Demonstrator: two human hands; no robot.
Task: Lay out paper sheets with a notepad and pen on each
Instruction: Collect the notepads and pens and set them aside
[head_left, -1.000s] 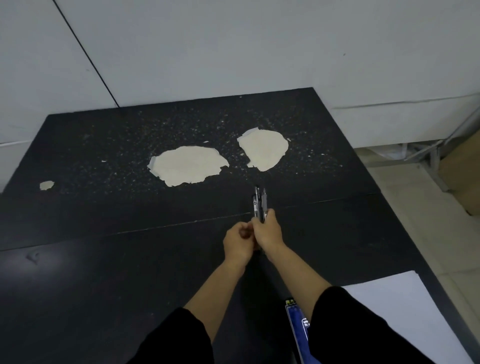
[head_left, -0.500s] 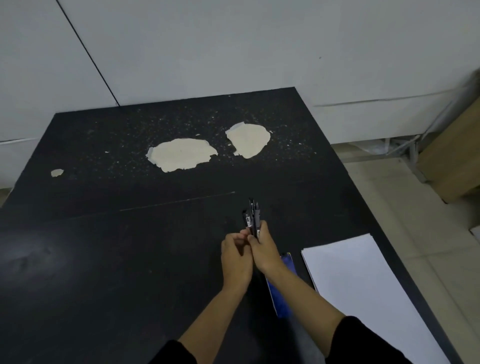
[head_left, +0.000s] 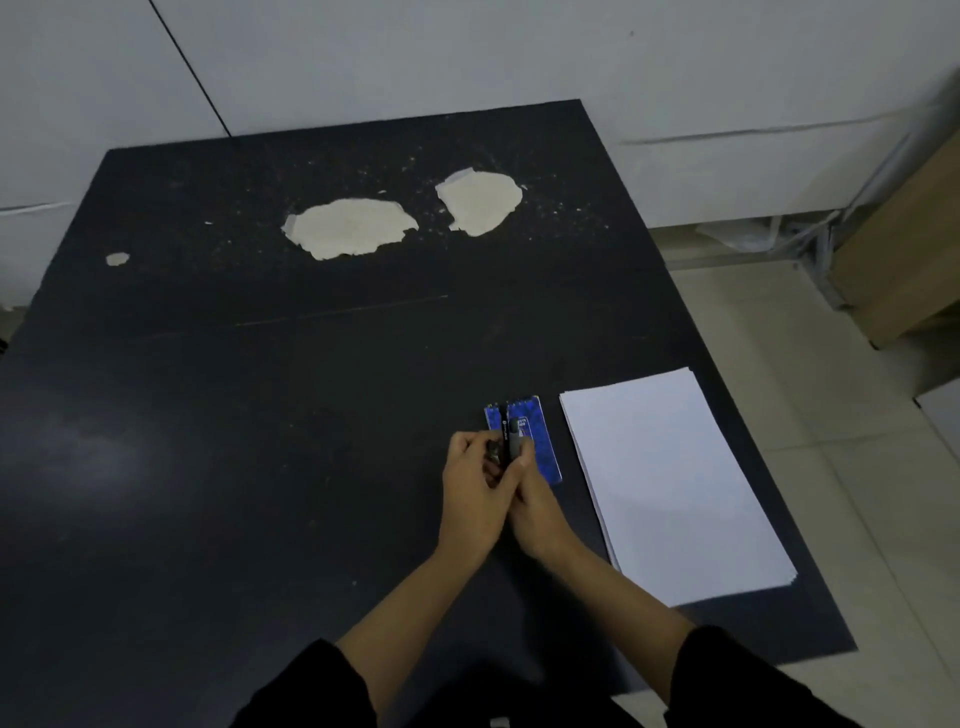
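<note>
With both hands bunched together, right hand (head_left: 535, 499) grips the pens (head_left: 511, 439) over the blue notepad (head_left: 540, 436); left hand (head_left: 475, 488) pinches at them too. Paper stack (head_left: 670, 483) sits just right on the tabletop (head_left: 260, 467). Risk: pens slip out and scatter while being separated.

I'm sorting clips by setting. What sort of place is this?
Probably a plain office or storage room, not a home: a worn black table with peeled patches, bare white wall panels, a tiled floor, cardboard boxes, and a stack of paper for desk work.
</note>
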